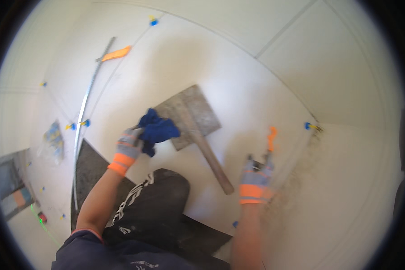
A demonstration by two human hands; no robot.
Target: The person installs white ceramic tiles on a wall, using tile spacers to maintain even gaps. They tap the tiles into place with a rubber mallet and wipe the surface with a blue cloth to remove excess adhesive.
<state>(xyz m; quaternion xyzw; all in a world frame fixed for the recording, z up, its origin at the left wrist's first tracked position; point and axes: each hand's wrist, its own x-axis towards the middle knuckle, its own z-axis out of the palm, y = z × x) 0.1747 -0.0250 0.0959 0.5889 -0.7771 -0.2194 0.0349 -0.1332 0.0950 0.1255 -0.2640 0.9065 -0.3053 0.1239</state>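
My left hand (pixel 128 147), in a grey and orange glove, is closed on a crumpled dark blue cloth (pixel 159 128). Part of the cloth overlaps a flat, square grey plate (pixel 201 108), which has a long wooden handle (pixel 211 159) running toward my lower right. My right hand (pixel 255 180), gloved the same way, hovers over the pale tiles (pixel 229 90) to the right of that handle. Motion smears its fingers, and something dark shows between them. A curved orange piece (pixel 272 137) appears just beyond the fingertips; whether the hand holds it is unclear.
A long metal straightedge (pixel 84 105) lies at left, an orange strip (pixel 117 53) beside its far end. Blue and yellow clips (pixel 153 21) stand along tile joints. A clear bag (pixel 54 140) sits farther left. Dark matting (pixel 94 168) lies near my knee. Grit lines the right joint (pixel 297 175).
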